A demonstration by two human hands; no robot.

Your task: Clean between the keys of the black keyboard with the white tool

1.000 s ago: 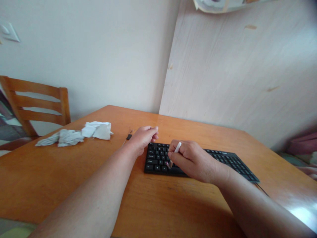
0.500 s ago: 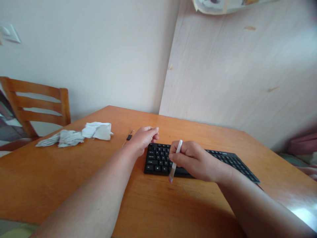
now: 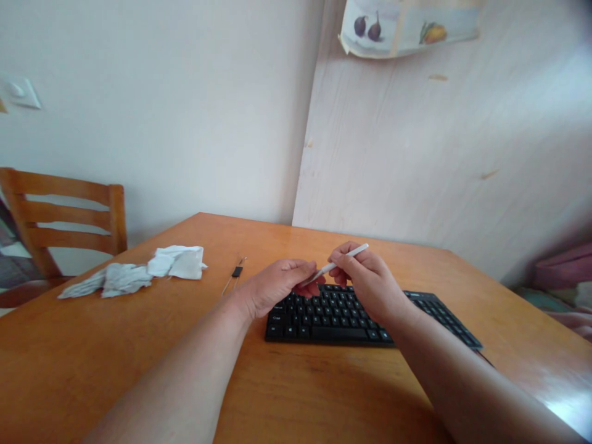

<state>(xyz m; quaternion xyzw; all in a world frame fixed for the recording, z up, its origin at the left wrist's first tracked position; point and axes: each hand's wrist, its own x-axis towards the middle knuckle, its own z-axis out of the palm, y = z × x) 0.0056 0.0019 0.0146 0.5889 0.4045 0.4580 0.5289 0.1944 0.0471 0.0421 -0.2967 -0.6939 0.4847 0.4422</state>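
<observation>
Head view: both hands are raised just above the black keyboard (image 3: 351,311), which lies flat on the orange wooden table (image 3: 115,345). The right hand (image 3: 370,280) pinches a thin white stick (image 3: 340,261) between thumb and fingertips, gripping it near its middle; the stick slants from its free end at about two o'clock of the grip down to its tip at about eight o'clock. The left hand (image 3: 277,285) is curled, its thumb and fingertips closed on or right at that lower tip; whether they actually squeeze it I cannot tell, since the fingers hide the contact.

My judgement is that the work in hand is cleaning between the keys, and this moment is a pause in it: the tip is being cleared or checked with the left fingers rather than run along the keys. A move back to the keys would call for tilting the stick downward and keeping the pinch firm, because the stick is slim and could roll between the fingertips.

The keyboard sits at six o'clock of the grip, directly beneath it. Crumpled white tissues (image 3: 139,274) lie well apart at nine o'clock, with a small black clip (image 3: 237,272) between them and the left hand. A wooden chair (image 3: 65,219) stands beyond the table's left edge.
</observation>
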